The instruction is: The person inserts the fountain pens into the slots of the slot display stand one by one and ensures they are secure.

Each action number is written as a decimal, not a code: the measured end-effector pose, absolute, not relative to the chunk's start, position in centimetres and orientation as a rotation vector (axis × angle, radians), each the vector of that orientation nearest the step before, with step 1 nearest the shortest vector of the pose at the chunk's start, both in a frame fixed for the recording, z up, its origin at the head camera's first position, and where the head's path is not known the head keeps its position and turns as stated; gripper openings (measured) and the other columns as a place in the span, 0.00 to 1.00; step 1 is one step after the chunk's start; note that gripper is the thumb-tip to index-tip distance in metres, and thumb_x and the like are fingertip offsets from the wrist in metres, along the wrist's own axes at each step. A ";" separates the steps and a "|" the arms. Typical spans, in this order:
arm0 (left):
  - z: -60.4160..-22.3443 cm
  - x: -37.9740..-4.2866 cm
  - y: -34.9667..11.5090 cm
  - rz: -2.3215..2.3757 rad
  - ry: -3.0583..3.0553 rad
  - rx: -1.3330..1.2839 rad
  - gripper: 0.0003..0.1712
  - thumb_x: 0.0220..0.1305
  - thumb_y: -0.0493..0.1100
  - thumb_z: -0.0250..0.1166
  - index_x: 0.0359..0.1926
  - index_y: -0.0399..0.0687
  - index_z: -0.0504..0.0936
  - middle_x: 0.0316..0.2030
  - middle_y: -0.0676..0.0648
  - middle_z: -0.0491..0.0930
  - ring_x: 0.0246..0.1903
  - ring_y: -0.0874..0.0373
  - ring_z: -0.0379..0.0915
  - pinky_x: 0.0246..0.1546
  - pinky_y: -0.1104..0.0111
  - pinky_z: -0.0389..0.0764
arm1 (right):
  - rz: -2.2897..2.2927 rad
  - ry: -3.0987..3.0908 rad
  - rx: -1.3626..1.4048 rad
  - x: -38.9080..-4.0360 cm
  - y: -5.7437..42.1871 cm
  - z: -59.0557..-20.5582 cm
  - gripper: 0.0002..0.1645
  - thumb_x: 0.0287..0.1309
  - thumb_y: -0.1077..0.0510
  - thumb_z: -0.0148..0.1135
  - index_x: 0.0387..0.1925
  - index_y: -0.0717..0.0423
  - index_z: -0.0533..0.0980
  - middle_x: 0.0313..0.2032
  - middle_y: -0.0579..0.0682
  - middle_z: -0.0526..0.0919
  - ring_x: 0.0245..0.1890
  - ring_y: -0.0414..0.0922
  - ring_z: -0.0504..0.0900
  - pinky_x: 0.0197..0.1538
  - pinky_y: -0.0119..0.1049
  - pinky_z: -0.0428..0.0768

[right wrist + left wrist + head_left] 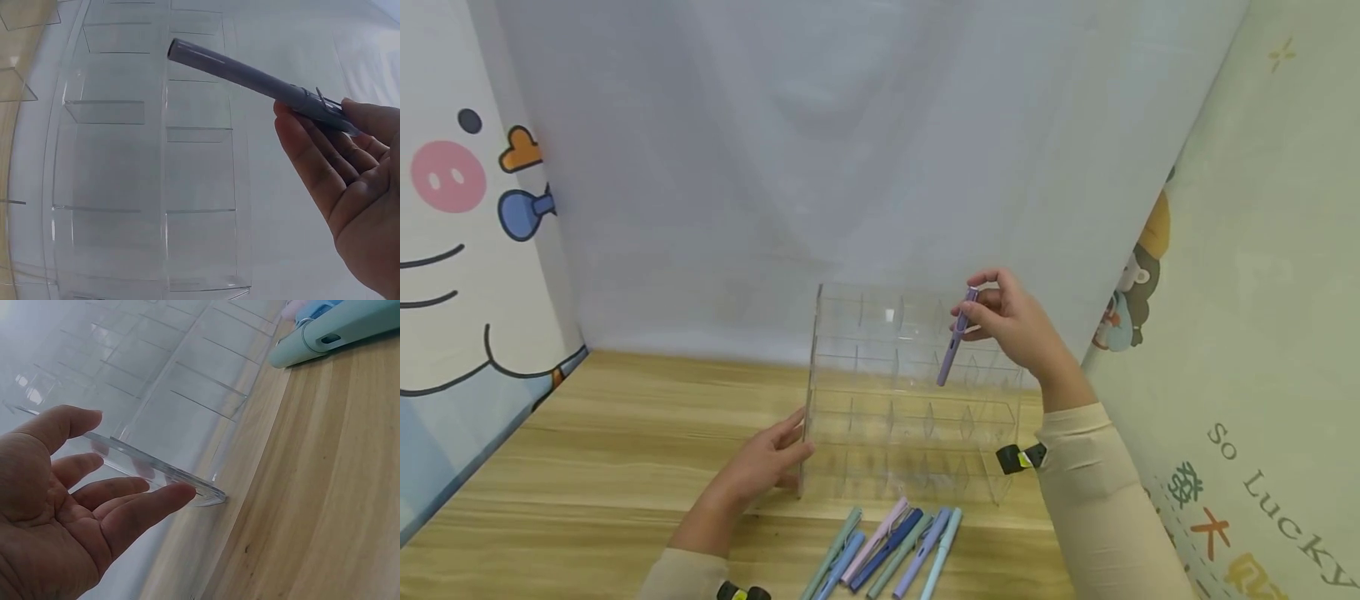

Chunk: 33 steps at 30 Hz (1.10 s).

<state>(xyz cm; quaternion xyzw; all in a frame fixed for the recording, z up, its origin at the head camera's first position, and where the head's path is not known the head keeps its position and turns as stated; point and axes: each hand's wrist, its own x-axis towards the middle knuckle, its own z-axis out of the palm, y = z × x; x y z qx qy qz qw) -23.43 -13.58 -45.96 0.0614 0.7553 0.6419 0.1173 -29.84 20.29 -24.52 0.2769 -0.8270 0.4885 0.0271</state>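
A clear acrylic rack (917, 395) with divided tiers stands on the wooden table. At its left side is my left hand (760, 462), with fingers extended against the edge of the side panel (169, 469). My right hand (1018, 329) pinches a purple pen (952, 354) near its upper end, in front of the rack's upper tiers. The pen slants with its lower end down and to the left. In the right wrist view the pen's free end (187, 52) points toward the rack's compartments, and its clip sits by the thumb.
Several pens in green, blue, pink, purple and teal lie side by side on the table in front of the rack, a dark blue pen (887, 550) among them. Behind the rack hangs a pale curtain (850, 167). A printed wall (1240, 333) rises at the right.
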 end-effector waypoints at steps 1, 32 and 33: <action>-46.0 -23.5 -13.6 1.876 2.217 0.170 0.42 0.67 0.54 0.63 0.77 0.64 0.54 0.74 0.40 0.57 0.60 0.37 0.72 0.49 0.52 0.83 | 1.511 -2.537 0.848 -30.1 20.1 -24.3 0.21 0.73 0.57 0.52 0.60 0.59 0.59 0.48 0.64 0.81 0.45 0.55 0.86 0.46 0.44 0.86; -46.0 -23.1 -13.7 1.907 2.179 0.186 0.42 0.68 0.54 0.63 0.77 0.64 0.54 0.75 0.40 0.55 0.65 0.36 0.66 0.48 0.52 0.83 | 1.851 -1.828 0.612 -34.0 14.2 -27.0 0.17 0.70 0.62 0.55 0.55 0.58 0.62 0.44 0.63 0.79 0.45 0.61 0.85 0.46 0.43 0.85; -46.0 -23.2 -13.7 1.906 2.180 0.189 0.41 0.68 0.53 0.63 0.77 0.64 0.54 0.75 0.40 0.55 0.65 0.36 0.66 0.49 0.52 0.83 | 1.853 -1.831 0.612 -34.0 14.2 -27.1 0.17 0.70 0.61 0.55 0.55 0.58 0.62 0.44 0.64 0.79 0.45 0.61 0.85 0.46 0.43 0.85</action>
